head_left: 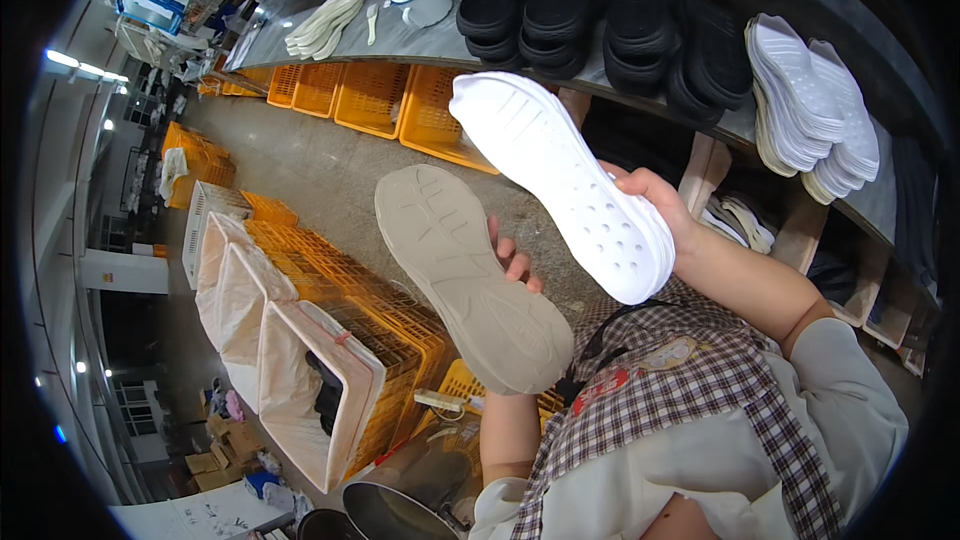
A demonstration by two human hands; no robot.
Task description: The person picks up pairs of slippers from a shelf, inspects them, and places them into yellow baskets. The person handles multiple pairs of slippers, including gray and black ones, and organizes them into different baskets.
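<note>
In my left hand (pixel 513 258) is a beige shoe sole (pixel 470 280), its grooved face showing. Fingertips curl round its right edge; the rest of that hand is hidden behind the sole. My right hand (pixel 655 198) grips a white shoe sole (pixel 565 180) by its side, with the thumb on top. Round holes dot the white sole's near end, and short lines mark its far end. The two soles are held up side by side, slightly apart, above the floor and in front of the bench.
Along the grey bench (pixel 440 25) stand black soles (pixel 640 25), stacked white soles (pixel 800 90), cream soles (pixel 328 25) and a lidded mug (pixel 418 0). Yellow crates (pixel 370 98) sit beneath it. Lined crates (pixel 320 370) stand at left, near a dark round pan (pixel 400 512).
</note>
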